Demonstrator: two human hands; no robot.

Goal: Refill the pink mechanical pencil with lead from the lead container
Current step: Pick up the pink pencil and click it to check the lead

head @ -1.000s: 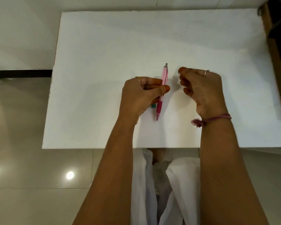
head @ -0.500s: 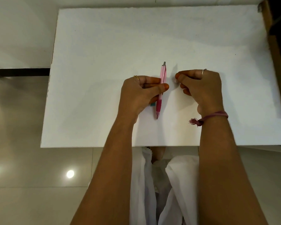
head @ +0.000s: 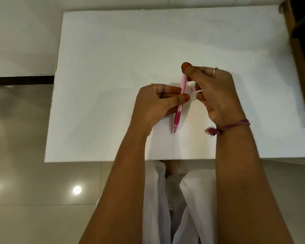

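The pink mechanical pencil (head: 178, 110) stands nearly upright over the white table (head: 109, 64), tip down and close to the surface. My left hand (head: 154, 104) grips its barrel between thumb and fingers. The thumb and forefinger of my right hand (head: 217, 92) pinch the pencil's top end and cover it. A small pale pink piece (head: 192, 88) shows by the curled right fingers; I cannot tell what it is. The lead container is not visible; my left hand may hide it.
A dark wooden frame (head: 299, 55) runs along the table's right edge. The table's near edge is just below my wrists, with white clothing (head: 165, 199) and a glossy tiled floor (head: 25, 173) beneath.
My right hand moved left onto the pencil's top end, which was bare before. The teal object seen under my left hand earlier no longer shows. The left hand's grip is unchanged.
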